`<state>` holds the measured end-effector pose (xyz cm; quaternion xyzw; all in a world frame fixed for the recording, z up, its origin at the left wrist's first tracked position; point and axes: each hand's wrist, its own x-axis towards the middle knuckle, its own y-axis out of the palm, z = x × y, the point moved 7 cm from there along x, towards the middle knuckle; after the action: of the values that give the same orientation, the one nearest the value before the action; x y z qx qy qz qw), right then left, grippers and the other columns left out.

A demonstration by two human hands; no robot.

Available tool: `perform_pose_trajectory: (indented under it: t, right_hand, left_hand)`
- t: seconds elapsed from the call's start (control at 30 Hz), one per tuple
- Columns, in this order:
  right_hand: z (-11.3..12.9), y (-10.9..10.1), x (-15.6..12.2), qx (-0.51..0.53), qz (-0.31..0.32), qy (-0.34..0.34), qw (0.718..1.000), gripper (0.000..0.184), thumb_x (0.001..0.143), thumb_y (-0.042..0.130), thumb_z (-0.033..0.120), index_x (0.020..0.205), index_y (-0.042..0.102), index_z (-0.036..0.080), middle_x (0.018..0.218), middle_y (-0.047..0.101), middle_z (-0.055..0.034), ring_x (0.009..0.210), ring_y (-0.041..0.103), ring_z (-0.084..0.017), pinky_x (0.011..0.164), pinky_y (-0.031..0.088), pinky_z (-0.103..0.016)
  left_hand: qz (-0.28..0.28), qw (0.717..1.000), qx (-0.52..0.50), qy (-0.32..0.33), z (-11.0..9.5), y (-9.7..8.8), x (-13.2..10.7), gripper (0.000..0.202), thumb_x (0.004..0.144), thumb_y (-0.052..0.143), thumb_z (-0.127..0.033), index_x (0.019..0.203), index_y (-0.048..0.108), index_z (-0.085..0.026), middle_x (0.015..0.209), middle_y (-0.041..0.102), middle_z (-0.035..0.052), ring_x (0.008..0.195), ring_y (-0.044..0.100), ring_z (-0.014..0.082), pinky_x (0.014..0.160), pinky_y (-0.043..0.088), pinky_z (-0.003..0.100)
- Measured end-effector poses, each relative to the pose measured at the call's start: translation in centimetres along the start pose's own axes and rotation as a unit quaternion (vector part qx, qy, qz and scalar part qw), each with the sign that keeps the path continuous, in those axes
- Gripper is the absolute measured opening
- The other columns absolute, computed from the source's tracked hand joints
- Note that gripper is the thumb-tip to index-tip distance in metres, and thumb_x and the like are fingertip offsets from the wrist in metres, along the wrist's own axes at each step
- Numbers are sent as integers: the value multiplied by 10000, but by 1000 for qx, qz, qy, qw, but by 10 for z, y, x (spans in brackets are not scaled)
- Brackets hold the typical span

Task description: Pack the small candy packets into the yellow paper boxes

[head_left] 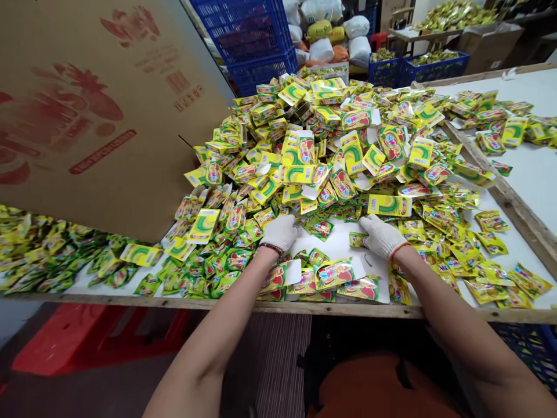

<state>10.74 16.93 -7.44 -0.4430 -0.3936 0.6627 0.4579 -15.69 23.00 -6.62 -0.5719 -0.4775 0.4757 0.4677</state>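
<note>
Both of my hands wear white knit gloves and are low over the white tabletop (pixel 337 232), in front of a heaped pile of yellow-green printed small boxes (pixel 300 145). My left hand (pixel 281 233) has its fingers curled at the edge of the green sachets; what is in them is hidden. My right hand (pixel 383 235) is closed at the fingertips on a small green sachet (pixel 357 240). Between the hands lies another green sachet (pixel 318 226). Nearer me, several open-flapped boxes (pixel 335 273) lie in a row along the table edge.
A large printed carton (pixel 108 116) stands at the left. Green sachets (pixel 204 273) spread beside my left arm, yellow sachets (pixel 461 255) beside my right. A wooden strip (pixel 505 197) divides the table at right. Blue crates (pixel 252 46) are stacked behind; a red stool (pixel 65 337) is below.
</note>
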Motion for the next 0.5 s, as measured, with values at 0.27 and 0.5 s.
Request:
perform_pose_trajectory:
  t: [0.27,0.5]
  right_hand:
    - [5,5,-4,3,5,-3,1000,291,846,586,255,1126,644,197,1125,636,-116,905,653,-240,662,392,-297]
    - [16,12,-6,58,23,-43,997,111,758,626,222,844,669,167,940,654,-120,803,606,-227,639,364,-296]
  left_hand:
    - [0,869,-490,-74,-13,-5,-38,195,815,590,-329,912,590,-160,761,666,30,690,697,162,626,566,264]
    - [66,739,-662,-106,-52,-2,-51,330,588,795,-229,810,563,-152,680,629,-18,548,664,130,510,578,240]
